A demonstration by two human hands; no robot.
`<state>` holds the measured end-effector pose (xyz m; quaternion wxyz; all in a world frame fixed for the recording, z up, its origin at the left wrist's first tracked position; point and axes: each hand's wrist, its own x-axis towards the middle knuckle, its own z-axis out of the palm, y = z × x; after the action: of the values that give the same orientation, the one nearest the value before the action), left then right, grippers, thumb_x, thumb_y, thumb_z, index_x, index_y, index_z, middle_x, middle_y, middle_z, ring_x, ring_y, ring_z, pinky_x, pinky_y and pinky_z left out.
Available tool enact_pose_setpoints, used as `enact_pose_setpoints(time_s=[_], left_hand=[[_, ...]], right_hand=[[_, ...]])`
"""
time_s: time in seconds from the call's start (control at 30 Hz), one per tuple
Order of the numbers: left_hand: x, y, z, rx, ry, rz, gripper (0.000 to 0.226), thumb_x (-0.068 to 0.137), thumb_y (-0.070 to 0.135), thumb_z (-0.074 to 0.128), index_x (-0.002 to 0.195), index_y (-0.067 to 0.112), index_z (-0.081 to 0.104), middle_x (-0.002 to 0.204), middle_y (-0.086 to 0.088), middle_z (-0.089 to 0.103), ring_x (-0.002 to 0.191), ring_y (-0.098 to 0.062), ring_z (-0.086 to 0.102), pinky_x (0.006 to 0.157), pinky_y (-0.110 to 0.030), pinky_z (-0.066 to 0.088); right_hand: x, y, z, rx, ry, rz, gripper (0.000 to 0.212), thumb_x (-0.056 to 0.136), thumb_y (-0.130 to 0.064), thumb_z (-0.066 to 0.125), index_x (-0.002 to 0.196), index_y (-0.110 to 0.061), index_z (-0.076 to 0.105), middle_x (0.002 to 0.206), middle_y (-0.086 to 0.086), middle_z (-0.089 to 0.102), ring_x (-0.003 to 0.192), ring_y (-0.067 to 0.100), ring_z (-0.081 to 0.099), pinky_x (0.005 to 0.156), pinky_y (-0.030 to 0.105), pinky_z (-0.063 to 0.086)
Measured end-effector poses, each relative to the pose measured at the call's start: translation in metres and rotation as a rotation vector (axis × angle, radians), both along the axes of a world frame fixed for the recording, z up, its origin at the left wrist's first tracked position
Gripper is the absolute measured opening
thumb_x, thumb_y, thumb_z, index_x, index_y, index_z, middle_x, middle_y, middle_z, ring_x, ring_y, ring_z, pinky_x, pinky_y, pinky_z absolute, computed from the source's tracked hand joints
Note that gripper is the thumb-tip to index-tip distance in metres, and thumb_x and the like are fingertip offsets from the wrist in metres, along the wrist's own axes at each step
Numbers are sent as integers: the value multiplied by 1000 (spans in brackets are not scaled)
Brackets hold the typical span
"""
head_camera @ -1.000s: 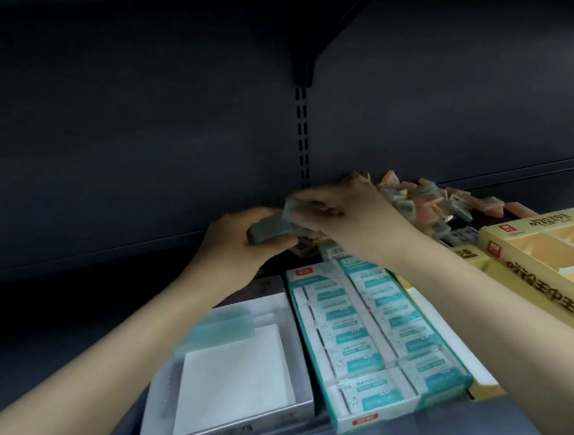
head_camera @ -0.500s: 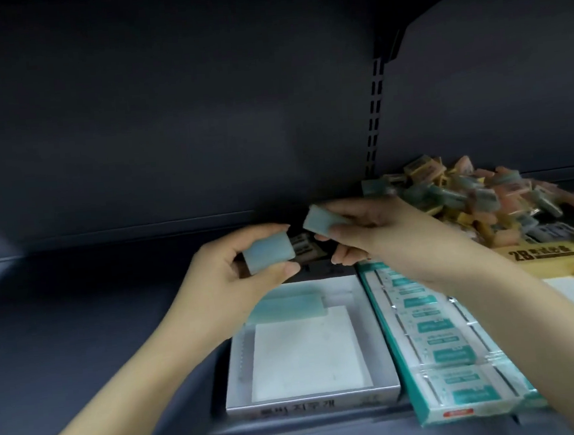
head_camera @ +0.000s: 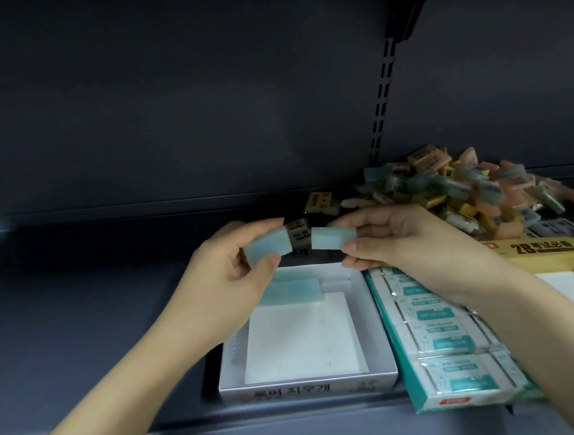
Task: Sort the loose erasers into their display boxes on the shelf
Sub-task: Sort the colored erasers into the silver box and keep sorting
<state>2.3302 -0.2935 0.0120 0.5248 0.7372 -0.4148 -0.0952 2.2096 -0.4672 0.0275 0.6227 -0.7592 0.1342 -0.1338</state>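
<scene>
Left hand [head_camera: 230, 273] pinches one pale-blue translucent eraser block [head_camera: 267, 249], right hand [head_camera: 397, 239] another [head_camera: 332, 237]. Below both: white open cardboard display box [head_camera: 379, 333]. Lay them flat beside the blue eraser [head_camera: 289, 291] already inside.

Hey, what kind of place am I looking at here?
Probably a stationery shop aisle: a dark metal shelf with a slotted upright, printed display boxes of packaged erasers, and a heap of loose erasers at the back.
</scene>
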Motion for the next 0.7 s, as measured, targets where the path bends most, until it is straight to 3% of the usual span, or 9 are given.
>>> enact_pose_setpoints(time_s=[0.13, 0.23, 0.47, 0.6, 0.7], left_hand=[[-3, 4, 4, -23, 118, -19, 39, 88, 8, 57, 106, 43, 56, 83, 11, 64, 65, 0, 60, 67, -10, 47], [-5, 7, 6, -35, 187, -24, 35, 87, 6, 59, 101, 38, 60, 71, 16, 68, 61, 1, 61, 63, -9, 47], [-5, 9, 2, -52, 264, -28, 24, 83, 1, 62, 93, 23, 65, 77, 7, 72, 65, 0, 64, 59, -10, 47], [-7, 9, 2, -56, 284, -34, 22, 84, -1, 61, 91, 19, 67, 79, 1, 71, 65, -3, 65, 61, -11, 49], [-7, 10, 3, -44, 278, -21, 20, 83, -2, 61, 89, 17, 66, 81, -2, 70, 66, -7, 66, 60, -11, 49]], right_hand=[[0, 1, -2, 45, 13, -18, 20, 86, -3, 61, 99, -18, 66, 86, 3, 74, 78, 11, 70, 68, 14, 54], [1, 1, -1, 1, 20, -34, 20, 87, -5, 60, 98, -21, 66, 87, 1, 73, 76, 8, 69, 67, 14, 53], [-1, 3, 3, -75, 7, -21, 36, 91, -7, 57, 109, -38, 65, 109, -5, 65, 97, 9, 67, 81, 18, 53], [1, 4, 5, -241, 67, 11, 43, 95, -12, 51, 124, -44, 51, 113, -6, 63, 95, 7, 67, 85, 17, 52], [1, 4, 10, -383, 145, 68, 48, 96, -13, 49, 136, -39, 42, 116, -11, 61, 97, 0, 62, 87, 14, 48]])
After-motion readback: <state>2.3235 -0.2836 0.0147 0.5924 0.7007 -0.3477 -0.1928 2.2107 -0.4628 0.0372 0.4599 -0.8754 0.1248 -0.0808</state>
